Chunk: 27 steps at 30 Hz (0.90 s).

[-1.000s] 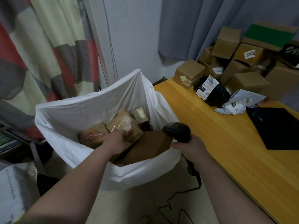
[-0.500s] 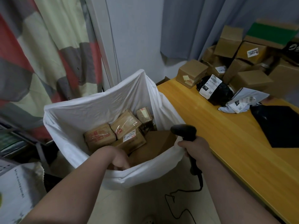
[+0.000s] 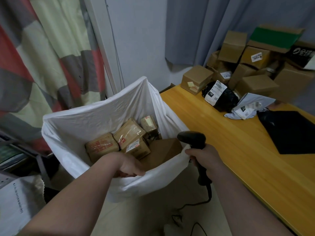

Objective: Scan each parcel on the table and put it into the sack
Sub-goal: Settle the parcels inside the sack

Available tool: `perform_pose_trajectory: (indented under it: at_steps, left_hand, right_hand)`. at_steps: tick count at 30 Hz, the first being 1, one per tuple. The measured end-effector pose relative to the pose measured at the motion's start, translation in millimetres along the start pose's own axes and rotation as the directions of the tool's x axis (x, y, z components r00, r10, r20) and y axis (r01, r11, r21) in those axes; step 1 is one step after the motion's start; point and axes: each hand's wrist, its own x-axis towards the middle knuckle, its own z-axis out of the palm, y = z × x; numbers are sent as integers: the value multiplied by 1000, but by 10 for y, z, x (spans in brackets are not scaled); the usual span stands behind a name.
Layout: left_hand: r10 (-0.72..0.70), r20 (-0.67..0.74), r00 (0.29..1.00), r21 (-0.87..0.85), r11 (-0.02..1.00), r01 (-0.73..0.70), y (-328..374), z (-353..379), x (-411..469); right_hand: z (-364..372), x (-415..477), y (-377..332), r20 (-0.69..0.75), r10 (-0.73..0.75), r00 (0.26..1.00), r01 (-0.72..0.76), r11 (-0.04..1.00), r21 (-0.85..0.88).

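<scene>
Only the head view here. The person's left hand (image 3: 129, 167) sits at the near rim of the white sack (image 3: 102, 114). Its fingertips dip behind the rim, so it's impossible to tell whether they're curled or straight, and nothing shows in it. The right hand (image 3: 205, 156) has its fingers wrapped round the handle of the black scanner (image 3: 191, 137), right at the sack's right rim, with the cable (image 3: 208, 193) hanging to the floor.

Several taped boxes (image 3: 102, 147) already lie in the sack. Plenty wait along the far edge of the table (image 3: 238, 150): a cardboard box (image 3: 196, 79) at the far left corner, a black poly bag (image 3: 226, 99) with its label up, and a grey mailer (image 3: 247, 108).

The next move is probably grabbing another parcel. The poly bag looks easiest, since its label already faces up. It'd help to hold it flat so the label doesn't wrinkle and to keep the cable off the sack rim.
</scene>
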Motion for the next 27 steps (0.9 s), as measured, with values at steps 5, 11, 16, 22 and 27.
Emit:
perform_pose_trajectory:
  at_steps: [5, 11, 16, 22, 27]
  left_hand:
    - [39, 60, 997, 77, 996, -43, 30, 157, 25]
    - [19, -392, 920, 152, 987, 44, -209, 366, -60]
    - [-48, -832, 553, 56, 984, 169, -561, -17, -382]
    - [-109, -984, 142, -122, 989, -85, -568, -295, -881]
    - [40, -829, 558, 92, 994, 64, -504, -83, -808]
  right_hand:
    - [3, 70, -3, 122, 99, 988, -96, 995, -28]
    - [159, 34, -109, 125, 152, 980, -165, 981, 106]
    - [284, -107, -878, 126, -136, 983, 97, 956, 278]
    - [344, -56, -1358, 138, -235, 962, 180, 927, 328]
    - [320, -84, -1010, 132, -143, 981, 110, 968, 227]
